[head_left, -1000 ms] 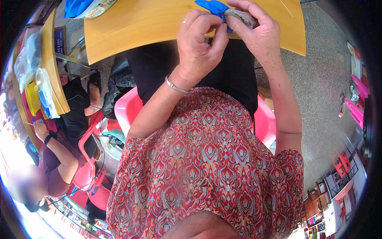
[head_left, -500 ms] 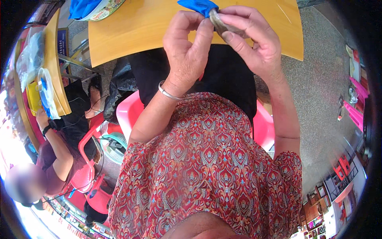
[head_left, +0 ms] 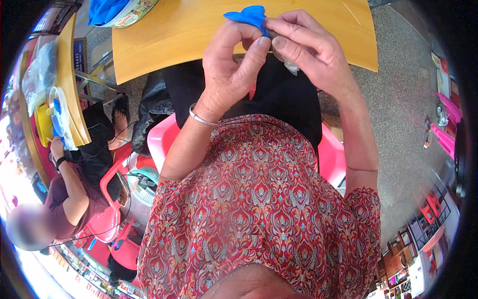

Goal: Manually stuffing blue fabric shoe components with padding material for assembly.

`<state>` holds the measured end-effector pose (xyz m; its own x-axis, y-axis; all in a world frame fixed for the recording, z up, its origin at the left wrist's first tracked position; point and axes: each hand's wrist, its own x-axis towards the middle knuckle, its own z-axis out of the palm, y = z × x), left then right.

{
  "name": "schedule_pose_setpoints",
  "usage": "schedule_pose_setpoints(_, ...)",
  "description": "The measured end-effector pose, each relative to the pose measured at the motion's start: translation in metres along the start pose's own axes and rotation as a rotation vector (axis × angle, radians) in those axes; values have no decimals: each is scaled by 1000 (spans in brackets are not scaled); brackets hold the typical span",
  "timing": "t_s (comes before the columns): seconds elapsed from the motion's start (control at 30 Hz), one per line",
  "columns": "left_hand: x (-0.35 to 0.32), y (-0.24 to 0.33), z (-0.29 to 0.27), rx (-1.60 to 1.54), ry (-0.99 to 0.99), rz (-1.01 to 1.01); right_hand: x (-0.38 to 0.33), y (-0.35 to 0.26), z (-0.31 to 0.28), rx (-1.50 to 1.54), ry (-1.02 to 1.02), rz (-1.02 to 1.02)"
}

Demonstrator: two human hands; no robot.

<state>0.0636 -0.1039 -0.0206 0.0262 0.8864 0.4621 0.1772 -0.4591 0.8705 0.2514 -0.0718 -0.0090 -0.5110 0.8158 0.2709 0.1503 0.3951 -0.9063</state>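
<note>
My left hand (head_left: 230, 65) pinches a small bright blue piece of cloth (head_left: 247, 16) between thumb and fingers, over the near edge of the table. The cloth fans out above the pinch and narrows down between my thumb and forefinger. Close beside it, my right hand (head_left: 321, 60) is closed, its fingertips reaching to the cloth's narrow part. A clear, shiny thing (head_left: 291, 66) shows below the right thumb. The right fingers hide most of it, and I cannot tell its kind.
Yellowish wooden table (head_left: 174, 47) ahead, bearing a round tub (head_left: 132, 14) of blue cloth at its far left. Leftward, a person (head_left: 74, 192) works at another table (head_left: 69, 84) with plastic bags (head_left: 42, 74) and a yellow thing (head_left: 44, 127). Pink chairs stand around.
Both hands have shifted slightly, and the cloth's top now spreads wider above the left fingers. The clear thing, earlier brownish between the hands, now shows below the right thumb.
</note>
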Motion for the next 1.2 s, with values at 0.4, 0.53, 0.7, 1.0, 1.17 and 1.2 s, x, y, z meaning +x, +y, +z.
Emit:
schedule_pose_setpoints(0.4, -4, 12, -1, -515, 10, -383, 0, -12, 2, -104, -49, -69)
schedule_pose_setpoints(0.53, -8, 12, 2, -540, -14, -412, -2, -7, 5, -70, -17, -10)
schedule_pose_setpoints(0.7, -5, 0, 4, -280, 49, -192, -4, 2, 7, 470, 89, 372)
schedule_pose_setpoints(1.0, -5, 4, 11, -985, -121, -457, -1, 1, 15, 561, 119, 313)
schedule_pose_setpoints(1.17, -12, -1, 20, -964, 84, -699, -3, 2, 20, 55, 129, 185)
schedule_pose_setpoints(1.2, -12, -3, 18, -969, 82, -700, -3, 4, 23, 9, 166, 160)
